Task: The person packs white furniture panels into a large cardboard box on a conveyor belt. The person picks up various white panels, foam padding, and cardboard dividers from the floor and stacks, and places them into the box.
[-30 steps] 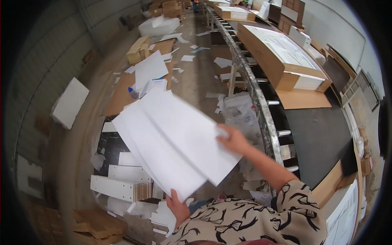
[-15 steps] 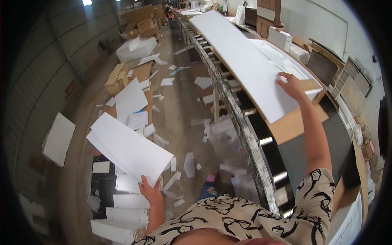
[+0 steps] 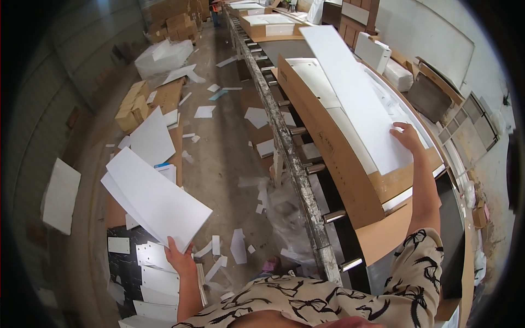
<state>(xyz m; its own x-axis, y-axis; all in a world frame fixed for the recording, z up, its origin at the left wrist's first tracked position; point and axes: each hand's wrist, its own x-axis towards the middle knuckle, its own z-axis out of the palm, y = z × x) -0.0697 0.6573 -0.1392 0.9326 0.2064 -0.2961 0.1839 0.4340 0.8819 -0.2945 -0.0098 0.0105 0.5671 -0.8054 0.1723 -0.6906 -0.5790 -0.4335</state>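
My left hand (image 3: 179,256) grips the near end of two overlapping thin white sheets (image 3: 158,197), which look like foam, holding them out at the left. At the right, my right hand (image 3: 407,136) is closed at the right edge of a long white sheet (image 3: 355,93). That sheet slants over an open cardboard box (image 3: 328,139), its far end sticking up past the box's contents. Inside the box lie white panels (image 3: 314,82), partly covered by the long sheet. Some of my right fingertips are hard to make out against the white.
The box rests on a roller conveyor (image 3: 311,210) with a worn side rail; more open boxes (image 3: 273,24) stand farther along. Stacked white boards (image 3: 158,281) lie at lower left. Foam scraps (image 3: 205,112) and clear plastic (image 3: 287,210) litter the floor. A person (image 3: 214,13) stands far off.
The long sheet has shifted right across the box, uncovering its left wall and white panels. My right hand moved with it. My left hand still holds its sheets; the whole view has shifted.
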